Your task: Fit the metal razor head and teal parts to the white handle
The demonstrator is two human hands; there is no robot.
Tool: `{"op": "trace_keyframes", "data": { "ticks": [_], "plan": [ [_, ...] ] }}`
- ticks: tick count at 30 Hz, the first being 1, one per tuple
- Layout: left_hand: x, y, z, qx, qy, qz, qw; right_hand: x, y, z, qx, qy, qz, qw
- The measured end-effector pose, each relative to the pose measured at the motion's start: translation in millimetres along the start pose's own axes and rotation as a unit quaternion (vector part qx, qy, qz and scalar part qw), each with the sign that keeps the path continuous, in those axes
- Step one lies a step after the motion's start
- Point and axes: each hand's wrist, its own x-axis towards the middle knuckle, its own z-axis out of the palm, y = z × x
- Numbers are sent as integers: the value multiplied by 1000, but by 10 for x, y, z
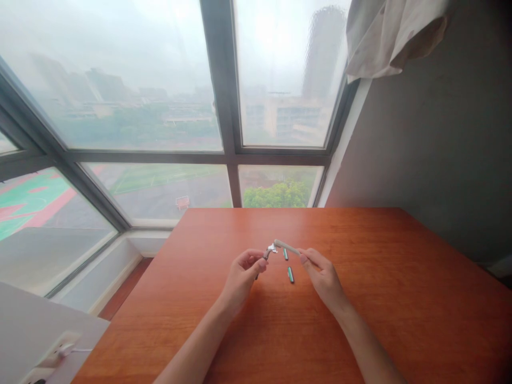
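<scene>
My left hand [242,274] is closed around a dark razor handle [266,255], whose silvery neck points up and to the right. Between the fingers and thumb of my right hand [323,277] is a slim beige toothbrush [288,247]. Its head end meets the razor's neck, close enough that I cannot tell whether they touch. Below and between my hands, two small green-and-black razor cartridges lie on the tabletop: a nearer cartridge [290,274] and a farther cartridge [285,254] just under the brush.
The reddish-brown wooden table [168,320] reaches up to large windows with grey frames [230,106]. A grey wall [432,144] stands on the right, with a pale curtain [392,37] hanging above. At lower left is a wall socket with a plug [66,350].
</scene>
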Motion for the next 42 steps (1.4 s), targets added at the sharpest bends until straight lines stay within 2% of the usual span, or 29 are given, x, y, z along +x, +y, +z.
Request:
{"op": "trace_keyframes", "data": {
  "ticks": [8,23,42],
  "plan": [
    [4,-3,-4,2,-1,-10,1000,7,59,14,-3,12,2,1000],
    [23,0,11,-16,15,-3,1000,5,10,12,22,-22,-18,999],
    [6,56,44,-33,6,-18,999,9,46,19,1,15,-2,1000]
  ]
}}
